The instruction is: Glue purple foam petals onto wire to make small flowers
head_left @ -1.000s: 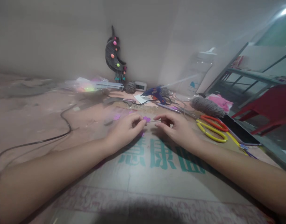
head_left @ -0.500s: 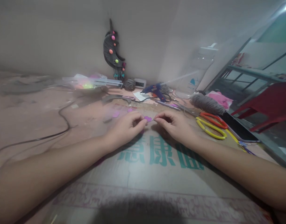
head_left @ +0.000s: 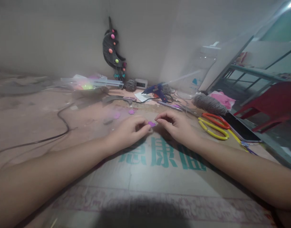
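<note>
A small purple flower-shaped piece (head_left: 151, 124) is pinched between the thumb and index finger of my left hand (head_left: 132, 131). Part of the piece is covered by those fingers. My right hand (head_left: 172, 125) is just to its right, thumb and index tips drawn together at the edge of the piece. Whatever those tips hold is too small to make out. Both hands are above a cardboard sheet (head_left: 155, 177) printed with green characters. Beyond my left hand lie two more purple pieces, one of them a clear flower shape (head_left: 131, 112).
To the right are scissors (head_left: 214, 126) with red and yellow handles, a phone (head_left: 240, 128) and grey yarn (head_left: 210, 104). A blue glue gun (head_left: 157, 90) lies at the back near a clear bottle (head_left: 195, 76). A yarn-wrapped moon (head_left: 109, 49) leans against the wall; a black cord (head_left: 41, 142) runs left.
A thin strand stretched between my hands at first. My right fingertips then came in to the purple piece, and the strand no longer shows. The piece has tilted in my left hand.
</note>
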`<state>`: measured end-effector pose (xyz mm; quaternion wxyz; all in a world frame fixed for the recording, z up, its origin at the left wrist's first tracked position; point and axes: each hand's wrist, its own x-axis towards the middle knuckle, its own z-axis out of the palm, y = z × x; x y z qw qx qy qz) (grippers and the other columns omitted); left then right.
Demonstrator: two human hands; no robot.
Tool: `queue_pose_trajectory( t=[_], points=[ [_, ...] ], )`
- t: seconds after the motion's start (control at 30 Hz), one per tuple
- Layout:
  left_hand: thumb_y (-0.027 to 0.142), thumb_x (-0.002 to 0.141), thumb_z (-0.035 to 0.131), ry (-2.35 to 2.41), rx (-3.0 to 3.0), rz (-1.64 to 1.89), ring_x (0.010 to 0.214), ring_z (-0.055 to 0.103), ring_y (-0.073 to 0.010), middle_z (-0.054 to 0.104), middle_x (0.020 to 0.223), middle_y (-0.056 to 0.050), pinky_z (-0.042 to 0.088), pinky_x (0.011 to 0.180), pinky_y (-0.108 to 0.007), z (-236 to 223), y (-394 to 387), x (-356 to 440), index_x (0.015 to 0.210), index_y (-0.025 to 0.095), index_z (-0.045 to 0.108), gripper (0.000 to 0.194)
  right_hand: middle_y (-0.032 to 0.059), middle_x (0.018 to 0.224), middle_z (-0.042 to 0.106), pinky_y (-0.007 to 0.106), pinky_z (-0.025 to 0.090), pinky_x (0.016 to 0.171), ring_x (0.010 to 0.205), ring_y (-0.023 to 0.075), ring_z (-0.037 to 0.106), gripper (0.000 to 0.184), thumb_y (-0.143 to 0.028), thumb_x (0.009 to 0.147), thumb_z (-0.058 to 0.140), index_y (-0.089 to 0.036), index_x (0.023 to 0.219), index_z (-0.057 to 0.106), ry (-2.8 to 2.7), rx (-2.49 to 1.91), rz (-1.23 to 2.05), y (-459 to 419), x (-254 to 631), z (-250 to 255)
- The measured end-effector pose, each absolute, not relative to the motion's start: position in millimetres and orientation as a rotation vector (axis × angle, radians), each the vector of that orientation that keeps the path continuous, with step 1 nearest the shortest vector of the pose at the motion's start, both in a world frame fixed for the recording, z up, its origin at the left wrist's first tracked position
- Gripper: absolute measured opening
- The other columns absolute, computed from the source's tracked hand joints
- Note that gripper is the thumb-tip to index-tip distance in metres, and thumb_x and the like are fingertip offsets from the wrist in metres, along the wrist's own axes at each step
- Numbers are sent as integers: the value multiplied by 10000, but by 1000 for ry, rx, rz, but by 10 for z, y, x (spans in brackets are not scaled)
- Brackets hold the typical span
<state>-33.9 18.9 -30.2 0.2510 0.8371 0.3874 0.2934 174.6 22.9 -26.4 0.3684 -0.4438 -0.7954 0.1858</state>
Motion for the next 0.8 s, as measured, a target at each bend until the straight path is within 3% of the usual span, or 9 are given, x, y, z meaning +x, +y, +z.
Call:
queue_pose_trajectory(
  t=[0.1,0.23,0.33,0.43,0.57,0.8],
  points=[
    [332,928,468,1039,2230,779,692,526,-151,589,713,-9,373,646,-285,-298,188,-338,721,170,594,291,29,882,703,294,459,790,840,158,621,119,-221,896,562,-186,887,676,-2058,-1126,492,250,1755,-293],
    [375,930,476,1024,2023,782,699,552,-150,614,724,-9,402,659,-276,-300,199,-345,730,169,595,311,38,970,660,279,465,678,734,133,580,188,-246,884,569,-196,1062,609,-1886,-1108,614,283,1758,-309],
    [448,917,508,1080,1828,831,697,575,-151,619,722,-1,419,647,-268,-317,226,-359,773,172,603,326,0,797,598,250,434,593,621,110,523,105,-291,884,570,-197,930,572,-1717,-1085,611,241,1750,-259],
    [478,898,536,1100,1719,868,667,574,-145,598,711,10,418,607,-260,-330,249,-371,819,175,615,323,-8,650,570,257,425,598,614,125,538,206,-337,890,570,-187,755,611,-1835,-1175,604,148,1721,-200],
    [463,895,537,1101,1762,885,641,559,-139,585,667,14,422,605,-260,-318,243,-380,769,170,627,331,22,758,670,265,442,613,674,141,581,213,-342,884,574,-177,896,709,-1940,-1192,770,102,1666,-219],
    [471,898,517,1114,1902,814,652,555,-145,629,688,-8,394,584,-254,-283,203,-361,702,174,635,374,-51,547,512,215,336,428,465,81,419,229,-384,818,642,-169,868,704,-1692,-1262,1119,126,1629,-230]
  ],
)
